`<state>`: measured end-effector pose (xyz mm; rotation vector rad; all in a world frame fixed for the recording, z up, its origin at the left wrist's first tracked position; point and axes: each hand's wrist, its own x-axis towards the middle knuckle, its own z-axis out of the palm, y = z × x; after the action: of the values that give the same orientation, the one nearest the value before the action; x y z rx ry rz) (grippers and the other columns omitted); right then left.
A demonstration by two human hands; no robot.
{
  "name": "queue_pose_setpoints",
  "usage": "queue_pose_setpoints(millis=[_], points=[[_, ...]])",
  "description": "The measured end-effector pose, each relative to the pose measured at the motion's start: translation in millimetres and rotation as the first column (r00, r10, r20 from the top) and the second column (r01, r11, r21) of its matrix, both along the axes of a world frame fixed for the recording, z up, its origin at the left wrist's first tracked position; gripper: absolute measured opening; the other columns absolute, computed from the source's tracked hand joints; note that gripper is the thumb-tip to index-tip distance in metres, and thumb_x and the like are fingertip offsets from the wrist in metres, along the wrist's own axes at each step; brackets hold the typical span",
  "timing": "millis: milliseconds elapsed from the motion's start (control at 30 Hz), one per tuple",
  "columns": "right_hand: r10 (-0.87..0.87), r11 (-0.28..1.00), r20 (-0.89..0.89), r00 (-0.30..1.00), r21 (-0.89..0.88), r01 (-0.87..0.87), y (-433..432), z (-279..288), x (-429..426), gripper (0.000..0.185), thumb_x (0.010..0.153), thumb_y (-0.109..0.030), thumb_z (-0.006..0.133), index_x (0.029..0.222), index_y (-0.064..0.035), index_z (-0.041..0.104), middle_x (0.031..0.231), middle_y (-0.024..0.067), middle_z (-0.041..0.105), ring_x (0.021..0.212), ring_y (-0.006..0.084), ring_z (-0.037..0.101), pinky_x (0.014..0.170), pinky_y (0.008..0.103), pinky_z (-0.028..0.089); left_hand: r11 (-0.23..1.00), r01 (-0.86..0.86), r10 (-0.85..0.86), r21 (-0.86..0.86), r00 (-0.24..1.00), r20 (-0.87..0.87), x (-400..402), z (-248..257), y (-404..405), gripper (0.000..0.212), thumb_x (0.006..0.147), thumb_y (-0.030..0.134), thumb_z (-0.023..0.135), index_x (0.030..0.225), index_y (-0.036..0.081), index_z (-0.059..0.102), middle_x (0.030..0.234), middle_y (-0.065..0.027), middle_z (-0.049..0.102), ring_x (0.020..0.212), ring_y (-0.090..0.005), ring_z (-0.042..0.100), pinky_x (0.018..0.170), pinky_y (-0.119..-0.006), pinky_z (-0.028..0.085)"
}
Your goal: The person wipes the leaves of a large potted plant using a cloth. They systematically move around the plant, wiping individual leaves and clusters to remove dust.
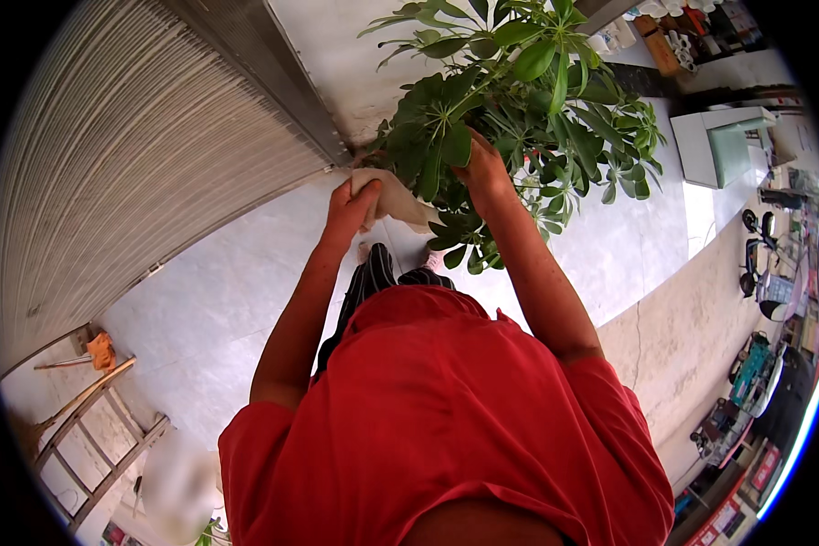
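A bushy umbrella plant (512, 116) with glossy green leaves fills the space before me. My left hand (353, 205) grips a beige cloth (389, 198) at the plant's left side. The cloth drapes rightward from my fingers, and its far end passes beneath the lower leaves. My right hand (483, 174) reaches in among the leaves, touching a broad leaf (456, 145). Foliage covers the right fingertips, so whether they pinch a leaf or stem is hidden. The plant's base and any pot are hidden too.
A ribbed roller shutter (157, 136) rises on the left. Pale floor tiles (211, 273) lie underfoot. A wooden ladder (102, 457) stands lower left near an orange cloth (101, 351). A white cabinet (706, 147) is at right; scooters (757, 252) are parked outside.
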<state>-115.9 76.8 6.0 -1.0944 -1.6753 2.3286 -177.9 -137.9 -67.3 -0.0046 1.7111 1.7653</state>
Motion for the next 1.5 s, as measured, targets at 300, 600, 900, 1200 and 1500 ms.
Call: queue_pose_setpoints(millis=[300, 600, 900, 1200, 1500], points=[[0.119, 0.988, -0.067, 0.991, 0.103, -0.112, -6.5, 24.1, 27.0, 0.052, 0.091, -0.037, 0.051, 0.13, -0.0037, 0.044, 0.123, 0.0102, 0.053, 0.117, 0.0219, 0.049, 0.098, 0.0354, 0.038, 0.929, -0.316, 0.366, 0.19, 0.858, -0.361, -126.2, 76.9, 37.1, 0.026, 0.085, 0.024, 0.064, 0.105, 0.007, 0.064, 0.095, 0.0013, 0.063, 0.083, -0.0071, 0.056, 0.072, -0.025, 0.045], [0.299, 0.954, -0.084, 0.95, 0.062, -0.295, -4.9, 60.5, 61.6, 0.044, 0.095, -0.029, 0.045, 0.127, 0.0002, 0.047, 0.114, 0.013, 0.061, 0.102, 0.0212, 0.059, 0.092, 0.0321, 0.043, 0.987, 0.161, -0.134, 0.029, 0.9, -0.415, -153.9, 78.4, 116.5, 0.024, 0.084, 0.021, 0.061, 0.103, 0.007, 0.064, 0.085, 0.0019, 0.063, 0.074, -0.0059, 0.056, 0.065, -0.023, 0.045], [0.321, 0.945, -0.031, 0.946, 0.067, -0.319, 0.1, 45.6, 89.2, 0.039, 0.095, -0.027, 0.045, 0.125, -0.0017, 0.05, 0.112, 0.0108, 0.062, 0.1, 0.0178, 0.06, 0.088, 0.03, 0.045, 0.931, 0.333, -0.363, -0.15, 0.885, -0.292, -67.9, 25.7, 53.4, 0.024, 0.084, 0.015, 0.058, 0.104, 0.002, 0.063, 0.088, -0.0003, 0.065, 0.079, -0.0076, 0.057, 0.072, -0.025, 0.046], [0.432, 0.894, 0.023, 0.902, 0.125, -0.431, -33.5, 12.5, 94.4, 0.051, 0.087, -0.033, 0.062, 0.124, -0.0002, 0.048, 0.109, 0.0091, 0.059, 0.101, 0.0171, 0.056, 0.088, 0.0296, 0.045, 0.873, 0.485, -0.483, 0.056, 0.875, -0.041, 21.1, 58.3, 2.5, 0.029, 0.086, 0.018, 0.062, 0.108, -0.001, 0.059, 0.096, -0.0028, 0.063, 0.086, -0.0082, 0.057, 0.075, -0.025, 0.048], [0.445, 0.894, -0.091, 0.891, -0.004, -0.448, -51.8, 14.8, 118.0, 0.064, 0.08, -0.032, 0.072, 0.125, 0.0039, 0.043, 0.111, 0.0131, 0.058, 0.101, 0.0174, 0.056, 0.088, 0.0298, 0.046, 0.756, 0.604, -0.63, 0.252, 0.776, 0.03, 46.7, 83.9, 1.6, 0.03, 0.089, 0.02, 0.059, 0.113, 0.002, 0.057, 0.099, -0.0014, 0.062, 0.091, -0.009, 0.056, 0.081, -0.025, 0.045]])
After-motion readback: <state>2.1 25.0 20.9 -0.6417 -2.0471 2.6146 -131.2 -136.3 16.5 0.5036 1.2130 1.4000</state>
